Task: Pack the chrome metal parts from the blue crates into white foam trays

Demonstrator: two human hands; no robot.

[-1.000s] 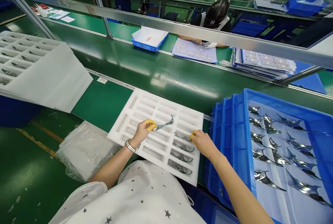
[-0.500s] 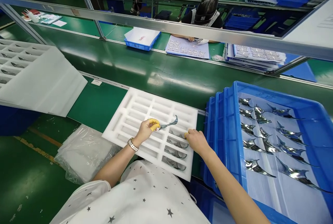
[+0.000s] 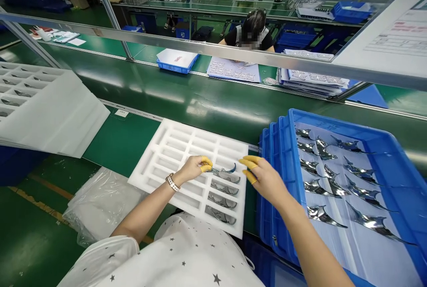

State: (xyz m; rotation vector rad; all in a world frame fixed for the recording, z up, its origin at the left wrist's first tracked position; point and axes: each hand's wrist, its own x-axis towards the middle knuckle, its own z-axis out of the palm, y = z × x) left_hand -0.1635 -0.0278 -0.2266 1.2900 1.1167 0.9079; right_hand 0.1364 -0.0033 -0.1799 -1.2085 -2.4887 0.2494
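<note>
A white foam tray (image 3: 196, 189) with rows of slots lies on the green bench before me. Over its right part, my left hand (image 3: 196, 167), with yellow finger covers, pinches one end of a shiny curved metal piece (image 3: 228, 170). Several similar pieces (image 3: 222, 201) rest in the right-hand slots below it. My right hand (image 3: 262, 175), also in yellow finger covers, hovers at the tray's right edge with fingers apart and nothing in them. To its right, a blue crate (image 3: 353, 127) holds several shiny winged metal parts (image 3: 373, 222) on white sheets.
Stacked white foam trays (image 3: 63, 113) stand at the left, above a plastic-wrapped bundle (image 3: 100, 202). A metal rail (image 3: 200, 46) crosses ahead. Beyond it a person (image 3: 251, 33) sits by a sheet of small parts (image 3: 233, 70). More blue crates are under the right one.
The view has tilted up slightly. My left hand has brought the curved piece down and right to the tray's slots. My right hand has come off the tray edge and its fingers have spread.
</note>
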